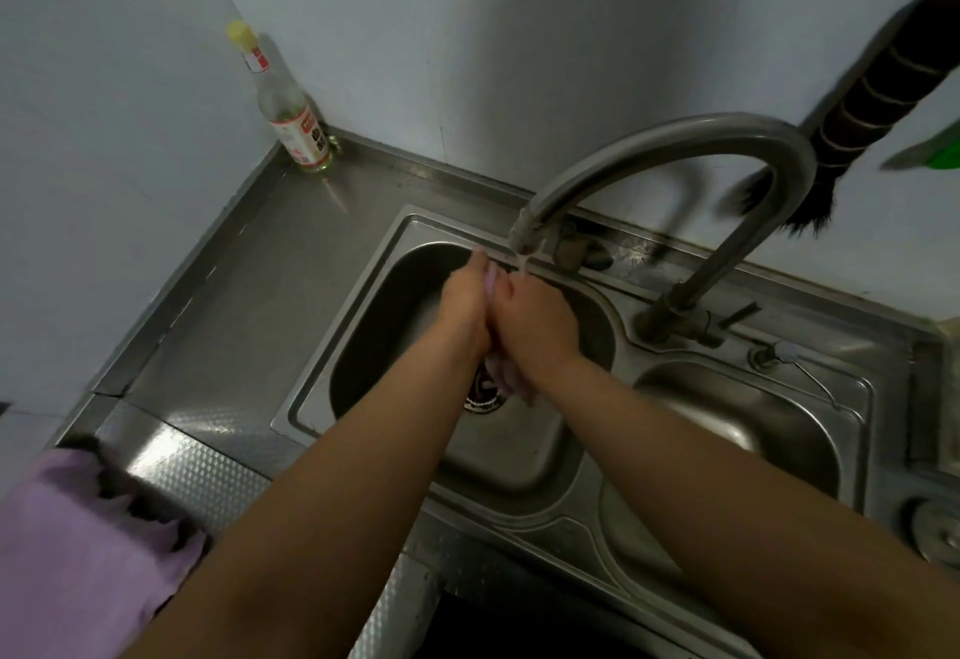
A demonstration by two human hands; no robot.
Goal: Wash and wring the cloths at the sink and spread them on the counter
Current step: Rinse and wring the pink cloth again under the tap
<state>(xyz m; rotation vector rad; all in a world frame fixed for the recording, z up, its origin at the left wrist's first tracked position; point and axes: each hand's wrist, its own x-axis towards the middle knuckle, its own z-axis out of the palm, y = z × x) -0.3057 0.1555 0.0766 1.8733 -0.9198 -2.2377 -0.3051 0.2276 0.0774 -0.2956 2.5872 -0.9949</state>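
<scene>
The stainless steel counter [249, 305] runs from the wall corner toward the viewer, with bare metal to the left of the double sink [363, 289]. A purple cloth [78, 544] lies spread over the counter's near left edge, part of it hanging past the edge. The left basin is deep, and its drain [480, 396] shows just below the hands. The right basin [753, 419] is shallower and sits beside it, past a narrow divider.

A curved faucet [675, 149] rises from the sink's back rim and arches left, its spout ending right above the fingertips, with a thin stream of water running down. A dark brush [857, 107] hangs on the wall behind it. A clear bottle [283, 107] with a yellow cap stands upright in the back left corner, well apart from the basin.

Over the left basin, the left hand [467, 302] and right hand [540, 325] are pressed together palm to palm, clamping a pale pink cloth [501, 372] between them. Their fingers lie closed around it, not spread. The cloth's long axis runs from the spout back toward the wrists; a small fold shows at the fingertips and a crumpled end hangs out below the palms, above the drain.
</scene>
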